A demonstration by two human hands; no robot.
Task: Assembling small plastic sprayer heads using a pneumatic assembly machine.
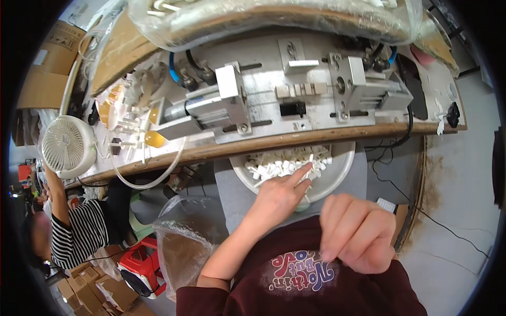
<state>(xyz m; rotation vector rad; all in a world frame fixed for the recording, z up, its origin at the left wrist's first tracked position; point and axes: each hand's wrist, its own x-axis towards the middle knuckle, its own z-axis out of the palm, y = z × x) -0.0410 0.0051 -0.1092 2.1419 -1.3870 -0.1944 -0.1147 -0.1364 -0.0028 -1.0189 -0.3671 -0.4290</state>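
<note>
A white bowl (345, 171) full of small white plastic pieces (274, 164) rests at my lap, under the bench's front edge. My left hand (282, 197) reaches into it from the near side. Its index finger is stretched out over the pieces and a gap separates it from the finger below; no piece is plainly gripped. Raised in front of my chest, to the right of the bowl, my right hand (358, 231) is closed with the fingers curled in. Whatever it may hold is hidden by the fingers.
A metal fixture (295, 113) with two clamp-like cylinders stands on the wooden-edged bench. A white fan (68, 146) and white moulded parts (132, 126) are at left. A plastic-lined box (184, 253) stands beside me. Another person in a striped sleeve (81, 231) sits far left.
</note>
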